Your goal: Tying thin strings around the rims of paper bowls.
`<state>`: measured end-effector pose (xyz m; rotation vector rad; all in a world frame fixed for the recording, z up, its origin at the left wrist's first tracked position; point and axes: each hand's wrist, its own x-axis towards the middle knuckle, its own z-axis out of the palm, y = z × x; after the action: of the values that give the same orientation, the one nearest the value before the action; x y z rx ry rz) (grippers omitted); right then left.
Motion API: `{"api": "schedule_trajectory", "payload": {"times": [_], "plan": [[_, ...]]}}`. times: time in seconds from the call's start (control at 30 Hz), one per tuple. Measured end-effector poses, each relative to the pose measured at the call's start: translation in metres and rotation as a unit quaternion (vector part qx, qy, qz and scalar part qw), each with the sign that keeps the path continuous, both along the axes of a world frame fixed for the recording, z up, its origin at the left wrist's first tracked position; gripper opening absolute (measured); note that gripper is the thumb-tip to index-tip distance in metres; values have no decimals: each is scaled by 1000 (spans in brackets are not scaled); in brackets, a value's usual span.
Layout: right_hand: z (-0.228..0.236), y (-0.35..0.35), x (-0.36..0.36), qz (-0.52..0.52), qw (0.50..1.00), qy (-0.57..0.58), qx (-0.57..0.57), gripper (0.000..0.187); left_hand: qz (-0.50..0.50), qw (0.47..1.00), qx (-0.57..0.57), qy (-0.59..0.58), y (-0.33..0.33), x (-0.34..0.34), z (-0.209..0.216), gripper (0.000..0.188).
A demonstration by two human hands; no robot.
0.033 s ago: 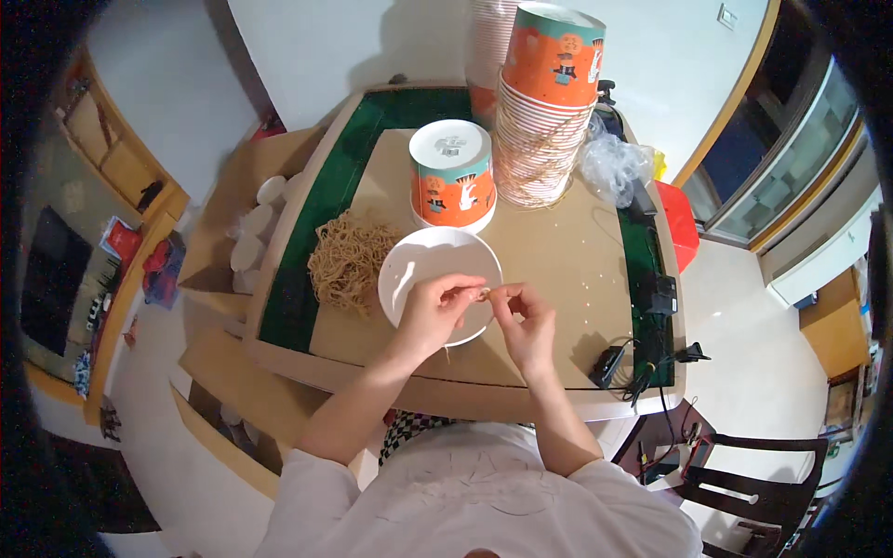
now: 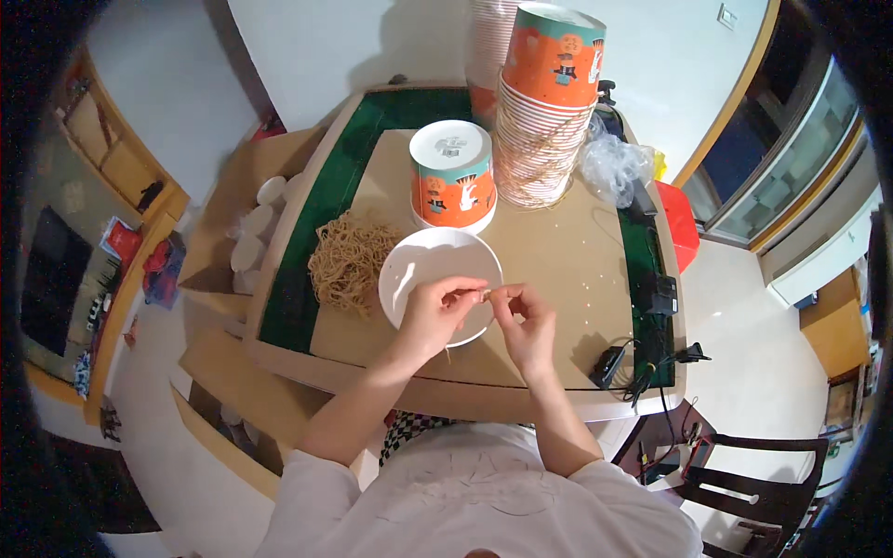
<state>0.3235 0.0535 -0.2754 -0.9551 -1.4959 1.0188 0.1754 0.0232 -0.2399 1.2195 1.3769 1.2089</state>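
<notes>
Above the open white paper bucket [image 2: 400, 270], my left hand [image 2: 435, 314] and my right hand [image 2: 526, 327] meet fingertip to fingertip. Both are closed in a pinch on a small bit of tan twine, mostly hidden by the fingers. A thin tan strand hangs at the bucket's near rim. Left of the bucket lies a loose heap of tan twine [image 2: 352, 262]. Just behind stands an upside-down paper bucket [image 2: 452, 181] with orange and green print. At the back right rises a tall stack of nested paper buckets [image 2: 544, 130], with tan strands along its side.
A cardboard sheet [image 2: 567, 307] covers much of the green-topped table [image 2: 290, 302]. Black adapters and cables [image 2: 609, 365] lie at the right, below a clear plastic bag [image 2: 616, 167]. An open carton with white cups [image 2: 249, 251] stands left; a dark chair [image 2: 753, 479] stands lower right.
</notes>
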Motion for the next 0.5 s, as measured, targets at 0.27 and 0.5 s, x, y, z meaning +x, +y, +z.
{"api": "schedule_trajectory", "payload": {"times": [0.27, 0.5], "plan": [[11, -6, -5, 5, 1000, 2, 23, 12, 24, 990, 90, 105, 1, 4, -4, 9], [0, -6, -4, -18, 997, -45, 52, 11, 33, 994, 93, 50, 5, 7, -2, 7]]}}
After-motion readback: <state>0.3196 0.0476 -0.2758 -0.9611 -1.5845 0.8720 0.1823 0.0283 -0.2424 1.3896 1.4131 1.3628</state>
